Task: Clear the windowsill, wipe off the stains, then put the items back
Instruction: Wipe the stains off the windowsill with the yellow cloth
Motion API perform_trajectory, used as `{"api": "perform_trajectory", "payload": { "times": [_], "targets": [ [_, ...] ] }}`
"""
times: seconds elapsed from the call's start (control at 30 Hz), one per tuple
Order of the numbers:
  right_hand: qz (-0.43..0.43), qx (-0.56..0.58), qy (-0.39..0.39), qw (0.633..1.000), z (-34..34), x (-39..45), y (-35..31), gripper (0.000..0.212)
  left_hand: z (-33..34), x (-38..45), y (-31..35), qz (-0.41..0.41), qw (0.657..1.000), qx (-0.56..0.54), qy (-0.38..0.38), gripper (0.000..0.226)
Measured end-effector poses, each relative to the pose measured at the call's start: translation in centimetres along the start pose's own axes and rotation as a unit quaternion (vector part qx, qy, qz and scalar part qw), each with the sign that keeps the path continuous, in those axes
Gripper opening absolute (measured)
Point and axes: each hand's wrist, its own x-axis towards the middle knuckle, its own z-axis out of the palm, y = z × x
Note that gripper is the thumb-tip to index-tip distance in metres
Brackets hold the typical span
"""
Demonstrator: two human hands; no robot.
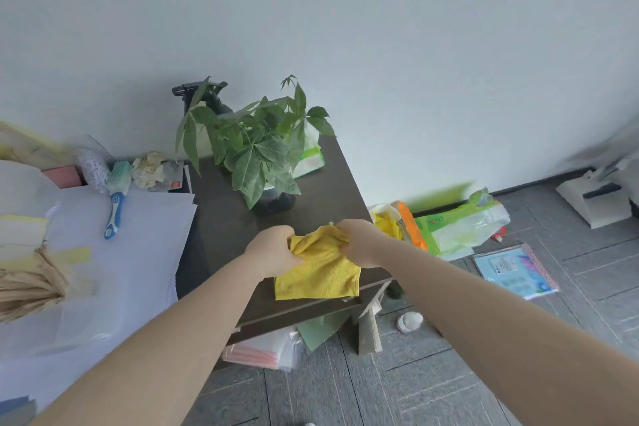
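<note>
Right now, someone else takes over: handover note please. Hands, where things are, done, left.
Left hand: grips the left upper part of the yellow cloth.
Right hand: grips its right upper part. The cloth hangs bunched between them over the near end of the dark surface.
Potted plant, a green-and-white pack and a black spray bottle stand or lie at the far end of that surface.
Done: cloth is in hand. No wiped patch can be made out.
Left: move the plant, pack and bottle off, wipe the stains, put the items back.
</note>
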Motion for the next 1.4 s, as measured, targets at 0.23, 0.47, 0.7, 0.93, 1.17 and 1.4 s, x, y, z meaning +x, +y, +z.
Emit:
{"api": "perform_trajectory", "payload": {
  "times": [0.23,0.47,0.7,0.93,1.17,1.4],
  "targets": [
    [0.015,0.013,0.072,0.997,-8.3,-10.2,9.0,0.01,0.7,-3.1,15.1,0.065,0.996,0.05,0.043,0.034],
    [0.059,0.085,0.155,0.983,-16.2,-25.4,25.2,0.021,6.3,-6.4,37.2,0.178,0.981,0.053,0.05,0.033],
    [0.172,0.171,0.239,0.94,-21.1,-42.3,41.5,0.041,16.5,-9.6,59.1,0.319,0.945,0.073,-0.003,0.024],
    [0.303,0.248,0.303,0.869,-21.5,-55.3,56.2,0.04,27.7,-11.9,77.8,0.422,0.893,0.101,-0.115,0.025],
    [0.405,0.346,0.326,0.781,-22.5,-65.6,72.5,0.04,41.0,-11.7,96.8,0.522,0.815,0.129,-0.214,0.016],
    [0.493,0.37,0.392,0.683,-24.6,-75.8,85.4,0.025,52.1,-13.2,114.7,0.584,0.741,0.154,-0.293,0.015]
  ]
}}
